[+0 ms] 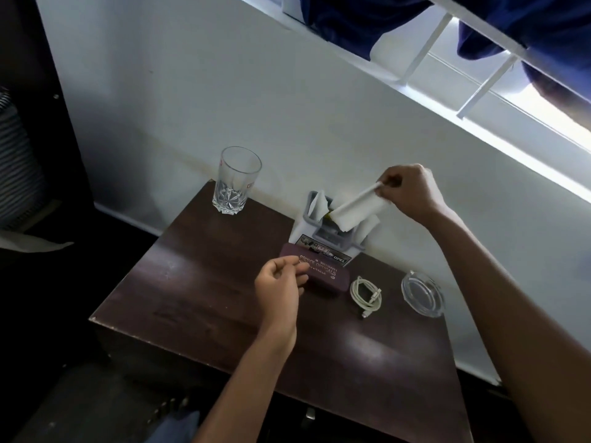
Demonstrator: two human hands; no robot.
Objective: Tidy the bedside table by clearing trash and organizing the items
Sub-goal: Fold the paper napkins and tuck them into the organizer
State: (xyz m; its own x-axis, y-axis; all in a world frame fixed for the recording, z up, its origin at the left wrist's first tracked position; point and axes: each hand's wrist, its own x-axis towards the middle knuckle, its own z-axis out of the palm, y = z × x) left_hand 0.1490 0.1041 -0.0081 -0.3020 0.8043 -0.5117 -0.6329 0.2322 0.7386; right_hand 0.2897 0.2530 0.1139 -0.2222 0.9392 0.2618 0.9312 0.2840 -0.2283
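Two hands are seen over the bedside table (198, 282). A white paper scrap (358, 207) is pinched at its upper end between thumb and fingertips of the right hand (407, 191); the scrap is folded, thin and limp, and is held tilted with its lower end at the mouth of a grey plastic holder (323, 233). More white paper is stuffed in the holder, which stands at the table's back edge against the white wall (224, 91). An "OPEL" sticker is carried on its front.

The left hand (281, 282) is held with fingers loosely curled and nothing visibly gripped. It sits over the left end of a maroon spectacle case (326, 274); contact with the case cannot be told. The case is oblong, matte, printed in pale letters, and lies just in front of the holder.

A coiled white cable (367, 295) is laid right of the case, and a round clear glass ashtray (422, 294) beyond it, near the table's right edge. A clear tumbler (238, 180) with a cut-pattern base is stood upright at the back left corner, well apart from the rest. The tabletop is dark, glossy wood.
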